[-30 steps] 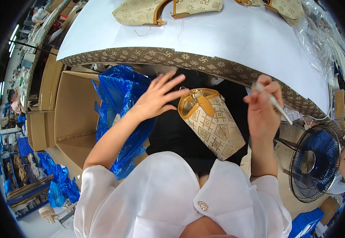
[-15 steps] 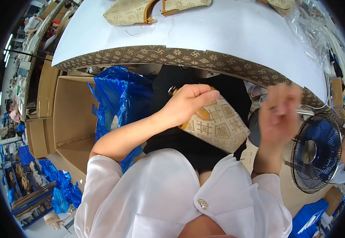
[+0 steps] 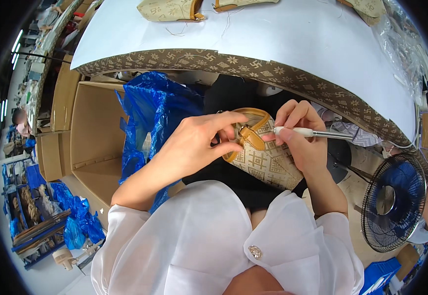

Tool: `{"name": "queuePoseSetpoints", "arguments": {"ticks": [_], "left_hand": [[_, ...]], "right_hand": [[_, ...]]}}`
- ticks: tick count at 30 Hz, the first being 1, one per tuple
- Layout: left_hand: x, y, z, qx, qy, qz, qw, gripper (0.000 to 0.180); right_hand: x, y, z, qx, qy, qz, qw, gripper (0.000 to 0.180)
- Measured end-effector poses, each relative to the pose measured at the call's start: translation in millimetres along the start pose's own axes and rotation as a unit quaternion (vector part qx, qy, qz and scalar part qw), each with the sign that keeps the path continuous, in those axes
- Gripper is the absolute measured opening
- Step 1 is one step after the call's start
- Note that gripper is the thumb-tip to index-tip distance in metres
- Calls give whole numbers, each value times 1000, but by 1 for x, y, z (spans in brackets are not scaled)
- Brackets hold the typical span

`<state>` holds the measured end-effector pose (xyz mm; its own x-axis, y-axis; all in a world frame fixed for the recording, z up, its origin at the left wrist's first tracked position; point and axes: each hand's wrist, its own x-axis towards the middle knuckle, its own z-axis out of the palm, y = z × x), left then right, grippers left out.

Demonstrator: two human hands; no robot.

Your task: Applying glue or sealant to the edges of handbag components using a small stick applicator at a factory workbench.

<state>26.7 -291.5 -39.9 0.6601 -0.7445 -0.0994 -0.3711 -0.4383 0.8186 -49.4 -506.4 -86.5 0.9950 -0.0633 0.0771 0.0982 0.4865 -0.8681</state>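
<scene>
Left hand pinching the bag by its tan strap, held in the lap below the tabletop. Right hand gripping a tool pen-style. Best kept steady, tip braced close to the buckle.

- A white blouse of thin, slightly sheer cloth covers the chest and shoulders.
- Its sleeves are short and wide, ending above the elbow, so both forearms are bare.
- One small round button, silvery and sparkling, sits at the centre front.
- Black trousers or a skirt cover the lap.
- The left hand and right hand wear no gloves, rings or watch.
</scene>
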Motion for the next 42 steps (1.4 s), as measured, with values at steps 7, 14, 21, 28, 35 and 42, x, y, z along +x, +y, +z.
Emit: {"name": "queuePoseSetpoints", "arguments": {"ticks": [7,14,21,28,35,42], "left_hand": [[-9,-1,13,54,87,27,994,30],[-7,-1,10,-16,92,63,994,15],[2,-8,11,-80,30,57,995,8],[7,-10,17,-161,15,0,987,12],[10,-13,19,-187,13,-18,982,13],[9,-13,20,-197,12,-25,980,13]], "right_hand": [[-7,6,-3,-152,-59,-33,986,14],[-9,10,-1,-191,-70,-59,977,13],[-7,8,-3,-242,-93,-76,963,12],[-8,9,-4,-297,-89,-91,946,14],[-7,8,-5,-331,-90,-105,933,17],[-8,9,-6,-338,-88,-108,931,17]]}}
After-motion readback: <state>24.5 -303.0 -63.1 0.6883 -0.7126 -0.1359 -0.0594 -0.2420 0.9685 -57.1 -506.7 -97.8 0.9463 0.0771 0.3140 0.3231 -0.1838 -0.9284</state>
